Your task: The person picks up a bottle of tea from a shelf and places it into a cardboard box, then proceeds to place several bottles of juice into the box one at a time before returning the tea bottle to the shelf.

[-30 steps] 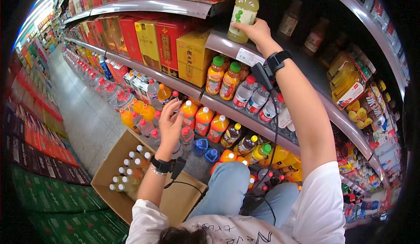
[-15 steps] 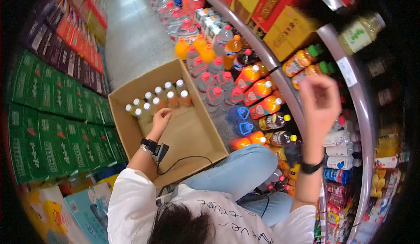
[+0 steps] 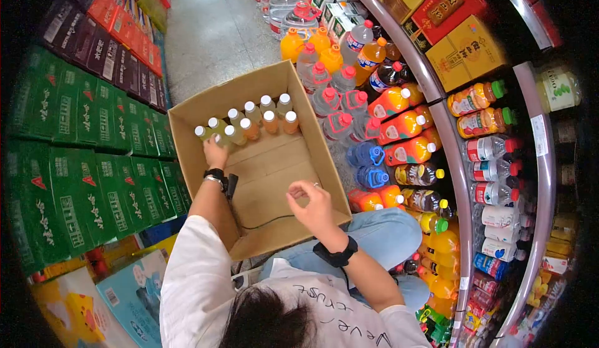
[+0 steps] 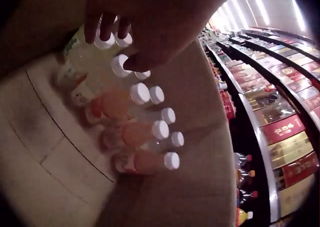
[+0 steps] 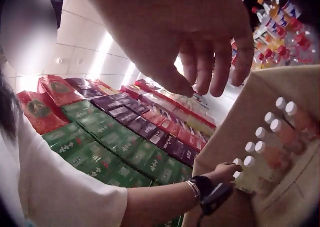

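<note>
Inside the cardboard box (image 3: pixel 268 179), two rows of white-capped juice bottles (image 3: pixel 291 120) stand along the far wall, some pale yellow-green, some orange. My left hand (image 3: pixel 216 154) reaches down to the left end of the front row. Its fingers and thumb close about the white cap of a pale juice bottle (image 4: pixel 105 41), as the left wrist view shows; the lower bottle is partly hidden. My right hand (image 3: pixel 312 207) hovers over the box's near right side, fingers loosely bent, holding nothing. One pale juice bottle (image 3: pixel 557 90) with a green-marked label stands on the shelf at far right.
Green cartons (image 3: pixel 62 204) are stacked left of the box. To its right, large water bottles (image 3: pixel 340 123) crowd the floor before the shelf edge (image 3: pixel 430 80), which carries gift boxes and drinks. A black cable (image 3: pixel 268 223) runs across the box. Denim-clad knees (image 3: pixel 380 242) border it.
My right hand has left the shelf bottle and come down over the box. My left hand has moved from the box's right into it and onto the front row's left end. The view has turned toward the box.
</note>
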Available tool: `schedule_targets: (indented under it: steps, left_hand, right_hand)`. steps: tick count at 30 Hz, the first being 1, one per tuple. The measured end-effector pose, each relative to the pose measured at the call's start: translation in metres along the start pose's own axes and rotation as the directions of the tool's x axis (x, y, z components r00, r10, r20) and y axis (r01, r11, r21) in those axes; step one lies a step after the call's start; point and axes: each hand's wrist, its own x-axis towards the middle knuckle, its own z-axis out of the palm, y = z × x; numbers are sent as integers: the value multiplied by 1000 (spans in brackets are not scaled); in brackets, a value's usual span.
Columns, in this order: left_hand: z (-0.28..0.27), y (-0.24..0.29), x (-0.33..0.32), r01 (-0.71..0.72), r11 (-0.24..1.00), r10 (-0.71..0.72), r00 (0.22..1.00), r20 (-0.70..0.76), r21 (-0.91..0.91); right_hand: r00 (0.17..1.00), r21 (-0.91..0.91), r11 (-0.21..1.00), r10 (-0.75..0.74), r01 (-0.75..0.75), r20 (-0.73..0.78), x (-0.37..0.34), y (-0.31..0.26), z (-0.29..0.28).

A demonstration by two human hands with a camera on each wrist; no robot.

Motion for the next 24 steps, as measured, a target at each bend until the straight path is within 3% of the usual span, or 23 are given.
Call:
schedule_targets:
  steps: [4,7,10,14,18,24]
  left_hand:
    - [10,-25,26,-79,996,78,997,16,46]
    - [27,-37,41,-111,984,93,987,131,139]
    - [34,-37,43,-112,983,90,984,156,144]
    - [44,-32,23,-59,994,56,998,25,97]
    - [40,-27,-6,-17,993,15,1000,20,115]
    - [11,-3,-52,-191,982,190,980,61,8]
  right_hand:
    - [1000,-44,999,25,-25,-12,2,11,-5]
    - [997,-62,996,63,-66,-48,2,27,-13]
    - [993,-67,992,99,-104,-69,2,36,-18]
    - [988,-79,987,131,-138,-86,5,40,-21]
    - [984,-31,987,156,-159,-85,6,42,-20]
    - [983,-18,987,159,-161,-87,9,46,-28]
